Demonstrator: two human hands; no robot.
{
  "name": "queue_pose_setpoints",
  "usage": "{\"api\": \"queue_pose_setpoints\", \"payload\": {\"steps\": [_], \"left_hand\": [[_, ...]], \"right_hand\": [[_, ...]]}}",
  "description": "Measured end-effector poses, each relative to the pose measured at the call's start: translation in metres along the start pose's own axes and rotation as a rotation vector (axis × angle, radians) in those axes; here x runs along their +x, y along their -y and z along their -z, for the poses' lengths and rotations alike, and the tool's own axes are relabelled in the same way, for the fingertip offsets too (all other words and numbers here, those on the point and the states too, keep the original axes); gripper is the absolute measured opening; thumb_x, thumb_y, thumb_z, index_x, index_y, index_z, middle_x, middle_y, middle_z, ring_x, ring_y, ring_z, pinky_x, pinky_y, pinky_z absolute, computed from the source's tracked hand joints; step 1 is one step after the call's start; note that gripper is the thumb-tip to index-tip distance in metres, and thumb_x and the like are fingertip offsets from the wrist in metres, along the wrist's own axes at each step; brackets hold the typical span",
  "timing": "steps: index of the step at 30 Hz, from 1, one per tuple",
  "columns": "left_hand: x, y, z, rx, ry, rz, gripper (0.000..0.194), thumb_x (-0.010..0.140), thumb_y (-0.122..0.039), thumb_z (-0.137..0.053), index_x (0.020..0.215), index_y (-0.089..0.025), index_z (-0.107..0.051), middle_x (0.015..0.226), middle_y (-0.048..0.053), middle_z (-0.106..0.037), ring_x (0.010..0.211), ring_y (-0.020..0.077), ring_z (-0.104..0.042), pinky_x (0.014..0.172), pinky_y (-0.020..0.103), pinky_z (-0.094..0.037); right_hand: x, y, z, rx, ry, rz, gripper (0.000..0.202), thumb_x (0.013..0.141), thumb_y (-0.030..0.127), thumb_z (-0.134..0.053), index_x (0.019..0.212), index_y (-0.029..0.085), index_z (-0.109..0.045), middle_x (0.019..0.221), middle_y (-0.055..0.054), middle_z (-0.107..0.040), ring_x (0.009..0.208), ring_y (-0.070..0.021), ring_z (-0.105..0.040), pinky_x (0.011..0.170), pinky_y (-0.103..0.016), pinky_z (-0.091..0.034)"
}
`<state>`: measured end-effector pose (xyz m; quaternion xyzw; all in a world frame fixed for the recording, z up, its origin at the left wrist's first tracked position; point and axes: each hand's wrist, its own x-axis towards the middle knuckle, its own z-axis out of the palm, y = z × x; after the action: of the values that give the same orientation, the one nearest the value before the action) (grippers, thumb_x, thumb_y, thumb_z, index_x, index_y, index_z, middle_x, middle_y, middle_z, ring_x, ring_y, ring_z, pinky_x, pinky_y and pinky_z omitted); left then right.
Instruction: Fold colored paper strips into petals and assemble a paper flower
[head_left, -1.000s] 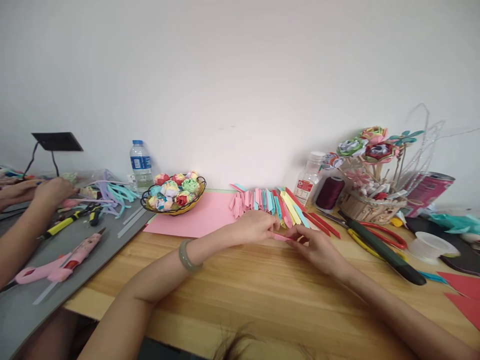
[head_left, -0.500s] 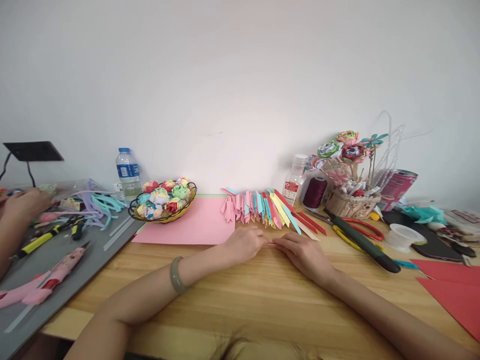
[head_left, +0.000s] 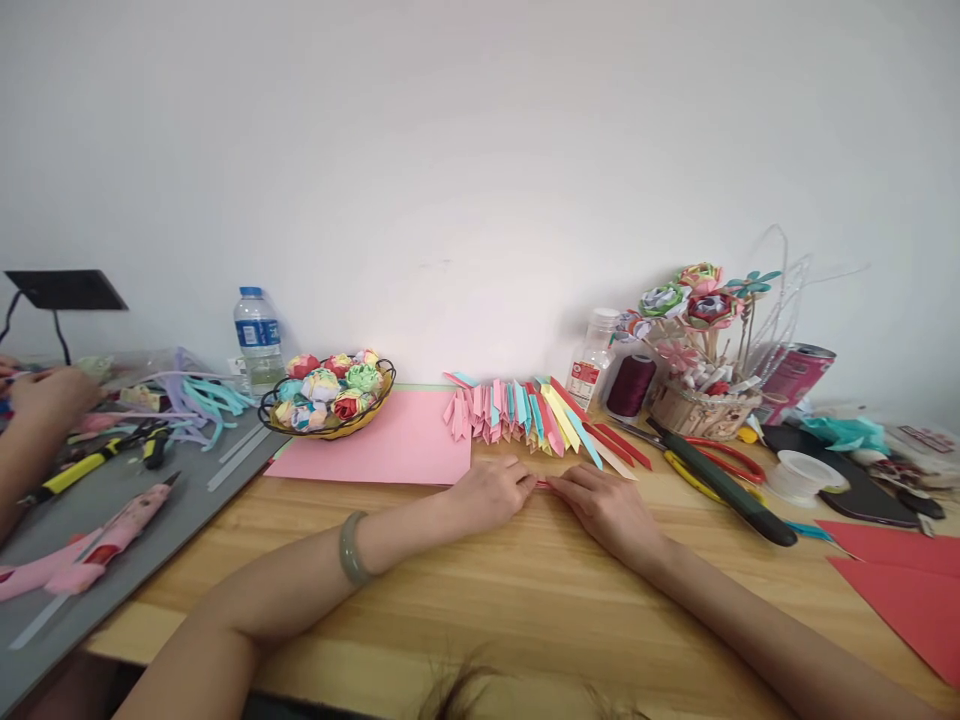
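Between my hands, flat on the wooden table, lies a narrow pinkish-red paper strip, mostly covered by my fingers. My left hand, its wrist in a green bangle, is closed with the fingertips on the strip's left part. My right hand pinches or presses the strip's right part with thumb and fingers together. Just beyond them stands a row of folded paper pieces in pink, blue and yellow. Loose red strips lie to the right of that row.
Pink paper sheets lie under a basket of paper flowers. At right are scissors, a thread spool, a flower basket and red paper. At left are a glue gun, a bottle and another person's hand.
My hands stay nearly in place on the strip, with small finger shifts. The view has tilted slightly. At far left the other person's hand has moved a little.
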<state>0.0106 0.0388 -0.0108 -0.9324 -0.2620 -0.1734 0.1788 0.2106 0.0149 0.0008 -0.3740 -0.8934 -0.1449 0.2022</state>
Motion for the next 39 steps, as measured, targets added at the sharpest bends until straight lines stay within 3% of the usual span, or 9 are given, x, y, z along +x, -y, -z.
{"api": "queue_pose_setpoints", "payload": {"steps": [14, 20, 22, 25, 29, 33, 35, 39], "left_hand": [[0.000, -0.003, 0.003, 0.092, 0.039, -0.061, 0.029, 0.090, -0.013, -0.031, 0.095, -0.006, -0.058, 0.083, 0.010, -0.061, 0.078, 0.0189, -0.057, 0.061, 0.029, -0.048], [0.000, -0.001, 0.001, -0.034, -0.008, -0.030, 0.030, 0.090, -0.016, -0.031, 0.091, -0.008, -0.061, 0.080, 0.010, -0.063, 0.078, 0.0183, -0.058, 0.066, 0.030, -0.047], [0.001, -0.001, 0.004, -0.173, -0.043, 0.047, 0.031, 0.090, -0.022, -0.035, 0.088, -0.011, -0.064, 0.078, 0.009, -0.064, 0.077, 0.0178, -0.058, 0.069, 0.030, -0.046], [0.003, -0.003, 0.010, -0.548, -0.047, 0.311, 0.031, 0.086, -0.035, -0.045, 0.079, -0.014, -0.067, 0.073, 0.005, -0.066, 0.068, 0.0141, -0.058, 0.065, 0.026, -0.044], [0.010, -0.005, 0.017, -1.235, 0.104, 0.661, 0.028, 0.072, -0.039, -0.062, 0.077, -0.012, -0.066, 0.066, 0.002, -0.064, 0.060, 0.0113, -0.056, 0.057, 0.022, -0.041], [0.013, -0.004, 0.023, -1.807, 0.328, 0.626, 0.041, 0.068, -0.042, -0.066, 0.093, -0.010, -0.062, 0.073, 0.005, -0.065, 0.059, 0.0126, -0.058, 0.054, 0.024, -0.042], [0.013, -0.004, 0.025, -1.884, 0.294, 0.632, 0.041, 0.065, -0.041, -0.069, 0.092, -0.010, -0.062, 0.077, 0.007, -0.065, 0.056, 0.0111, -0.057, 0.053, 0.024, -0.042], [0.013, -0.009, 0.024, -1.863, 0.125, 0.792, 0.040, 0.060, -0.039, -0.074, 0.086, -0.010, -0.063, 0.070, 0.005, -0.065, 0.054, 0.0108, -0.057, 0.049, 0.021, -0.040]], "right_hand": [[0.002, 0.000, 0.003, -0.038, 0.062, 0.034, 0.027, 0.089, 0.018, -0.039, 0.089, 0.018, -0.066, 0.072, -0.006, -0.063, 0.069, -0.0176, -0.057, 0.059, -0.027, -0.042], [0.000, -0.002, 0.002, 0.032, 0.048, -0.019, 0.028, 0.090, 0.022, -0.039, 0.097, 0.020, -0.066, 0.075, -0.006, -0.064, 0.071, -0.0182, -0.059, 0.058, -0.028, -0.043], [0.000, -0.004, 0.002, 0.112, 0.039, -0.020, 0.028, 0.090, 0.021, -0.038, 0.100, 0.021, -0.065, 0.080, -0.007, -0.065, 0.074, -0.0177, -0.059, 0.059, -0.027, -0.044], [0.003, -0.007, 0.006, 0.283, 0.003, 0.014, 0.029, 0.090, 0.019, -0.037, 0.099, 0.021, -0.065, 0.088, -0.008, -0.064, 0.081, -0.0175, -0.059, 0.066, -0.028, -0.047], [0.008, -0.007, 0.016, 0.509, -0.037, 0.019, 0.026, 0.089, 0.021, -0.040, 0.098, 0.022, -0.064, 0.094, -0.008, -0.063, 0.087, -0.0173, -0.058, 0.072, -0.030, -0.047], [0.011, -0.004, 0.023, 0.688, -0.071, -0.035, 0.024, 0.088, 0.024, -0.043, 0.102, 0.025, -0.064, 0.095, -0.007, -0.062, 0.089, -0.0169, -0.058, 0.075, -0.030, -0.048], [0.012, -0.002, 0.023, 0.760, -0.087, -0.155, 0.024, 0.086, 0.029, -0.048, 0.105, 0.024, -0.062, 0.100, -0.007, -0.061, 0.091, -0.0180, -0.058, 0.077, -0.032, -0.049], [0.014, -0.002, 0.018, 0.973, -0.049, -0.463, 0.043, 0.078, 0.040, -0.057, 0.116, 0.021, -0.054, 0.104, -0.009, -0.060, 0.088, -0.0198, -0.060, 0.073, -0.034, -0.051]]}}
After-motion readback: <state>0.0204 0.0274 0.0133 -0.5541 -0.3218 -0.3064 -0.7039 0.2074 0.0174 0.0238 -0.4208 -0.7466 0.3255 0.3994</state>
